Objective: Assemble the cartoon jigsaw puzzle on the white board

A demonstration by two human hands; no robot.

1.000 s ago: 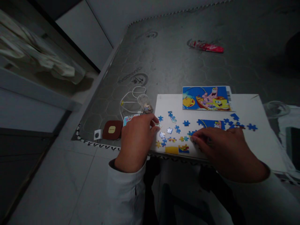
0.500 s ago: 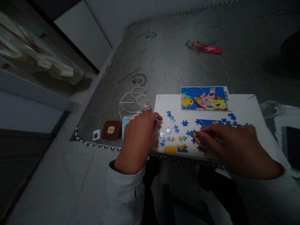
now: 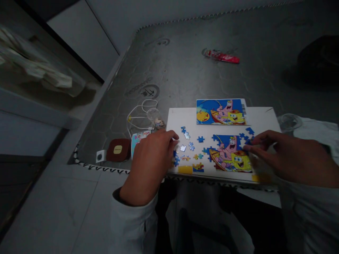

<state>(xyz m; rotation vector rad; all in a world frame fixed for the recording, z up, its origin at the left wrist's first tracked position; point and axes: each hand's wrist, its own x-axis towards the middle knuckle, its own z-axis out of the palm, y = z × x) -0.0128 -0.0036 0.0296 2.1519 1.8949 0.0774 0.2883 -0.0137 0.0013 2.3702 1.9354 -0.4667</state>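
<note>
A white board lies on a grey mat, with a cartoon reference picture at its far edge. Below that sits a partly joined puzzle of the same cartoon. Several loose puzzle pieces are scattered to its left. My left hand rests knuckles up on the board's left edge beside those pieces, its fingers curled under and whatever they hold hidden. My right hand reaches in from the right, thumb and fingers pinched on a blue puzzle piece at the puzzle's upper right corner.
Left of the board lie a white cable, a small clear jar, a printed card, a brown square case and a white cube. A red wrapper lies far back. A clear glass object sits right.
My right hand has moved from the puzzle's lower left to its upper right corner, uncovering the joined picture. My left hand has barely moved. The view has shifted slightly.
</note>
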